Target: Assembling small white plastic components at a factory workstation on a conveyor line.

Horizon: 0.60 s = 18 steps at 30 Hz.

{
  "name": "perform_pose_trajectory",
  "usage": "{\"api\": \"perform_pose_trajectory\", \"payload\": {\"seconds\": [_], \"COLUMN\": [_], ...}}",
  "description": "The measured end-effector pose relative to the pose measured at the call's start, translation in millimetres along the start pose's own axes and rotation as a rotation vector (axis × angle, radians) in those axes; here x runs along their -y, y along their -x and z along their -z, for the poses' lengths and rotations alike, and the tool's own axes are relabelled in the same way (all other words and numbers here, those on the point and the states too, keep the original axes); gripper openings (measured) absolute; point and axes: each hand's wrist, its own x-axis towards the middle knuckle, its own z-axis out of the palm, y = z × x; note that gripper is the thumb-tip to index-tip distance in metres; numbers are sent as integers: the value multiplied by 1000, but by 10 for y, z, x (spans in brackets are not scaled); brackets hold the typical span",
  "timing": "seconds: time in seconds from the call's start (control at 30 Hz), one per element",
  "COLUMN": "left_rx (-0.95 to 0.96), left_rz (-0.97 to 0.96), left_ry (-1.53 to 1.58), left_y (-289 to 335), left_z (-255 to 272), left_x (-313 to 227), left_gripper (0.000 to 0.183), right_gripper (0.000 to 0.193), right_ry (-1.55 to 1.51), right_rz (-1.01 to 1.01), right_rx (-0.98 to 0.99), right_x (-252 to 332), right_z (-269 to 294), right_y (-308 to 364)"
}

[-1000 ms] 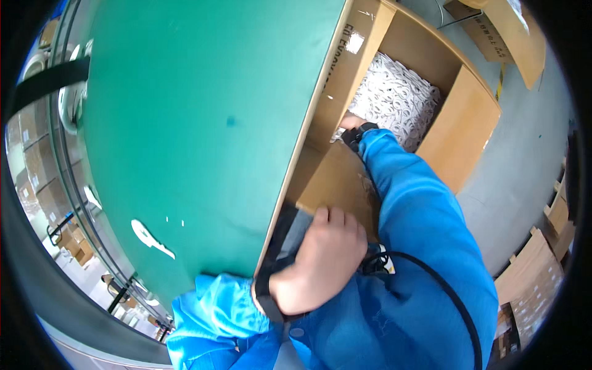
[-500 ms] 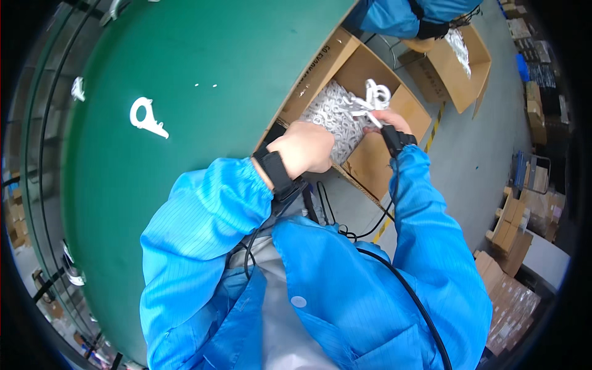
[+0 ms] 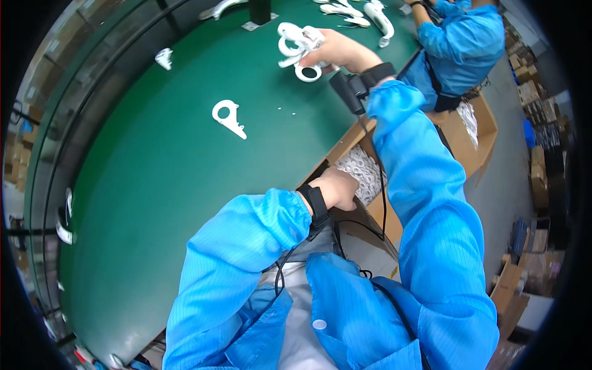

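Several white plastic parts with ring-shaped ends [image 3: 295,46] are bunched in my right hand [image 3: 339,50], which is closed round them above the green table. One ring hangs below the fingers. At the near corner of an open cardboard box [image 3: 346,143], my left hand [image 3: 338,187] is curled closed; its fingertips are hidden, so what it grips does not show. Many small white ring-shaped parts [image 3: 361,169] fill the box. A single white ringed part with a tapering arm [image 3: 226,117] lies on the table, left of both hands.
The green table [image 3: 172,166] has a curved, railed left edge. Larger white curved pieces [image 3: 379,21] lie at its far side, near a dark post [image 3: 259,11]. A co-worker in blue [image 3: 462,43] is at the far right, beside another cardboard box [image 3: 484,132]. A cable runs along my right arm.
My right hand has come up out of the box with the white parts and moved far over the table. My left hand stays at the box corner. The whole view has shifted.
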Motion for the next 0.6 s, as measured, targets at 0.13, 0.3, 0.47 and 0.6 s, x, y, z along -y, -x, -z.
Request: {"api": "perform_pose_trajectory", "payload": {"seconds": [0.13, 0.3, 0.47, 0.6], "left_rx": [-36, 17, 22, 236], "left_rz": [29, 65, 32, 51], "left_ry": [26, -29, 24, -75], "left_y": [63, 41, 89, -147], "left_z": [-19, 10, 224, 279], "left_x": [-62, -11, -178, -353], "left_gripper": [44, 37, 33, 34], "right_gripper": [79, 57, 20, 31], "right_ry": [477, 439, -534, -821], "right_rz": [-39, 372, 187, -509], "right_rx": [-228, -574, -1321, -1133], "right_x": [-108, -282, -2051, -4092], "right_z": [-304, 175, 1060, -106], "right_y": [-265, 355, 1368, 1979]}}
